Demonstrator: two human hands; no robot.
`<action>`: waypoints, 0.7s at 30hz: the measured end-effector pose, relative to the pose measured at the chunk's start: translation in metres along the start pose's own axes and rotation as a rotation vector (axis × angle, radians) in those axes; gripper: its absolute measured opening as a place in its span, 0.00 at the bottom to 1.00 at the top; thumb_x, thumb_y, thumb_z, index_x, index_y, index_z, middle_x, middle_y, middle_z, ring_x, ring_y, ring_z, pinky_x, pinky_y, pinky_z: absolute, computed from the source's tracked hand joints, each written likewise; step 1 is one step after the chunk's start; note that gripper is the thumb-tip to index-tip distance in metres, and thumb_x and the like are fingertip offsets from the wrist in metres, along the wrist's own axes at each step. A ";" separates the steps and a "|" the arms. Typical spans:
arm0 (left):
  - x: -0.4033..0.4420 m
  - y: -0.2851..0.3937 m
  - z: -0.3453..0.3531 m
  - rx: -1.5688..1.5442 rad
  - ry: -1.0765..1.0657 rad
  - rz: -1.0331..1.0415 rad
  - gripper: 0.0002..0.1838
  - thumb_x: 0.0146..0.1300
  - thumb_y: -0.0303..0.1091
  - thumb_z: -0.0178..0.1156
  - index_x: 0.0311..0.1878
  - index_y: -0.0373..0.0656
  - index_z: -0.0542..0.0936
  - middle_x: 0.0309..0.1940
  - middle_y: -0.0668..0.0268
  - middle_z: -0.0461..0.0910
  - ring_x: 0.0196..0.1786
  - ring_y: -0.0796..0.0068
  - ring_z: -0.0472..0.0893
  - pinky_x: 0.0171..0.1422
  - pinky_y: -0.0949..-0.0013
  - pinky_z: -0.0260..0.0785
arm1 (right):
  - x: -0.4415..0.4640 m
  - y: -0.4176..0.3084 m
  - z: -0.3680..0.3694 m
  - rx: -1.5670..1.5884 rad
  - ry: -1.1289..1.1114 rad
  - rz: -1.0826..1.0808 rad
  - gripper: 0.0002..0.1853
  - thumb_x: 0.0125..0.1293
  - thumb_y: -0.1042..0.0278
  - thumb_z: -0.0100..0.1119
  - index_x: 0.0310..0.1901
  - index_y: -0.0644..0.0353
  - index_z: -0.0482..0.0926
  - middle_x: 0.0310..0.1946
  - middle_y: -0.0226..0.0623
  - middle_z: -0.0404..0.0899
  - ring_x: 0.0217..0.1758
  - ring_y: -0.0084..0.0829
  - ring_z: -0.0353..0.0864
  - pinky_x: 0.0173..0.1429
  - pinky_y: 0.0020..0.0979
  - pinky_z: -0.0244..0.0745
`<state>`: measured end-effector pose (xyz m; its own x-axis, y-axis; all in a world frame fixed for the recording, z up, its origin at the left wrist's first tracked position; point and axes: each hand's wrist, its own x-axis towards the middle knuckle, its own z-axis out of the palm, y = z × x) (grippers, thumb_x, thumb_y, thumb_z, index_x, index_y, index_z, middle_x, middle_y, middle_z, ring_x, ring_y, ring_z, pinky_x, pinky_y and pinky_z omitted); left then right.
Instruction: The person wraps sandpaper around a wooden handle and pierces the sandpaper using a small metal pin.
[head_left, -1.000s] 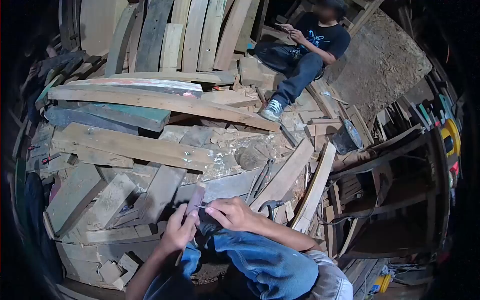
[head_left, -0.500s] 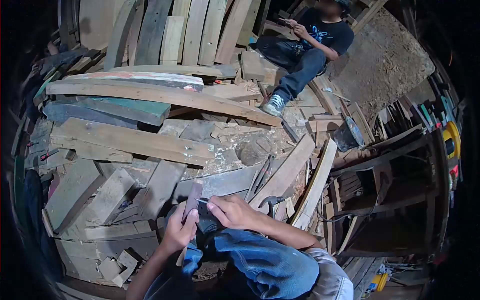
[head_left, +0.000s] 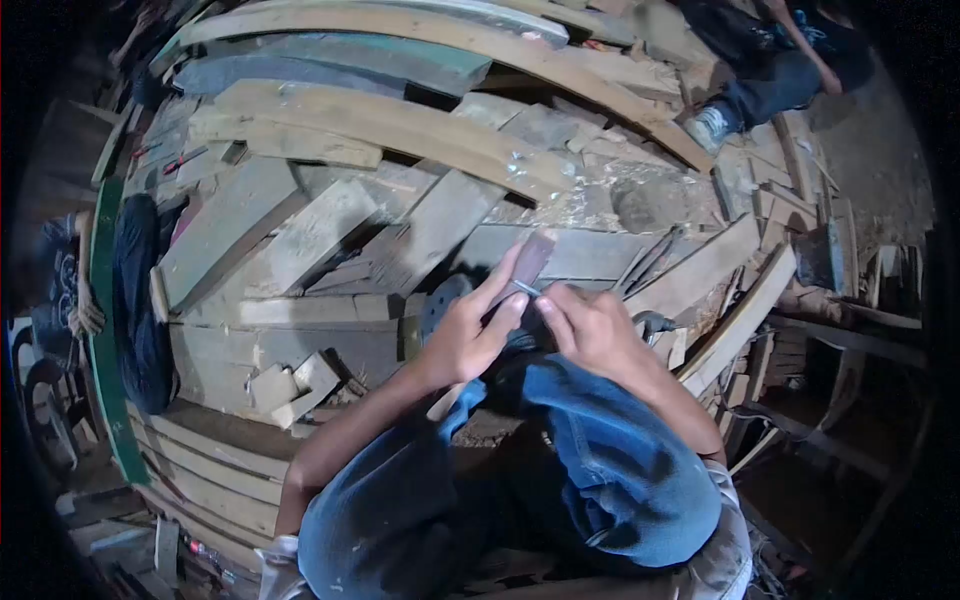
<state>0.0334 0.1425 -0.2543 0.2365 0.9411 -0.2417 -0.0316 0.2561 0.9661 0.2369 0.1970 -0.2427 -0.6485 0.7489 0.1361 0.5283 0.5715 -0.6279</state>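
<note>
In front of my knees, my left hand (head_left: 470,332) is wrapped round a narrow wooden strip (head_left: 534,258), whose upper end sticks out above the fingers. Pinched in my right hand (head_left: 592,326) is a thin metal tool (head_left: 525,288), its tip lying across the face of the strip. I cannot make out exactly what kind of tool it is, since the fingers cover most of it. My left thumb is close to the metal tip. Below the hands are my knees in blue jeans (head_left: 610,460).
Long curved planks (head_left: 400,125) and thick wood blocks (head_left: 235,225) crowd the floor ahead. Small offcuts (head_left: 290,385) lie to the left. A clamp (head_left: 655,323) is right of my hands. One person's shoe (head_left: 708,128) shows at upper right, another person's hand (head_left: 90,318) at far left.
My view has swung down and to the left, so the scene has shifted. Both hands still hold the strip and the metal tool, close together.
</note>
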 end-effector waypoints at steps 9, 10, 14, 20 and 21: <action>-0.001 -0.008 -0.002 0.102 0.024 0.007 0.34 0.78 0.35 0.52 0.81 0.38 0.53 0.66 0.41 0.75 0.72 0.58 0.73 0.71 0.65 0.64 | 0.006 0.007 -0.003 -0.148 -0.021 0.038 0.07 0.72 0.65 0.60 0.41 0.59 0.78 0.21 0.50 0.80 0.22 0.51 0.83 0.26 0.47 0.77; 0.000 -0.007 -0.001 0.119 0.040 0.013 0.34 0.78 0.35 0.52 0.81 0.38 0.53 0.66 0.40 0.75 0.72 0.57 0.73 0.72 0.65 0.64 | 0.008 0.010 -0.005 -0.147 -0.016 0.094 0.07 0.72 0.65 0.60 0.41 0.59 0.79 0.21 0.50 0.80 0.22 0.51 0.83 0.26 0.48 0.78; -0.002 -0.006 -0.002 0.148 0.056 0.010 0.34 0.78 0.36 0.52 0.81 0.38 0.54 0.64 0.39 0.76 0.71 0.57 0.75 0.71 0.64 0.64 | 0.000 0.000 -0.001 -0.171 -0.123 0.018 0.07 0.73 0.64 0.59 0.41 0.58 0.78 0.20 0.49 0.79 0.21 0.51 0.83 0.27 0.50 0.78; -0.001 -0.017 0.000 0.177 0.086 0.042 0.35 0.76 0.34 0.56 0.80 0.36 0.55 0.55 0.38 0.81 0.61 0.64 0.82 0.63 0.65 0.71 | 0.002 0.007 0.003 -0.182 -0.048 -0.014 0.07 0.74 0.63 0.57 0.41 0.57 0.78 0.18 0.45 0.79 0.19 0.49 0.82 0.24 0.48 0.76; -0.001 -0.015 0.000 0.180 0.085 0.038 0.35 0.76 0.34 0.56 0.80 0.36 0.55 0.55 0.38 0.81 0.61 0.64 0.82 0.63 0.65 0.71 | 0.000 0.006 0.005 -0.191 -0.028 -0.067 0.07 0.74 0.63 0.57 0.42 0.57 0.79 0.17 0.45 0.79 0.18 0.49 0.81 0.23 0.48 0.76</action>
<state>0.0335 0.1375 -0.2690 0.1555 0.9665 -0.2040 0.1368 0.1834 0.9735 0.2373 0.1994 -0.2500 -0.6996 0.6987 0.1496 0.5760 0.6753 -0.4606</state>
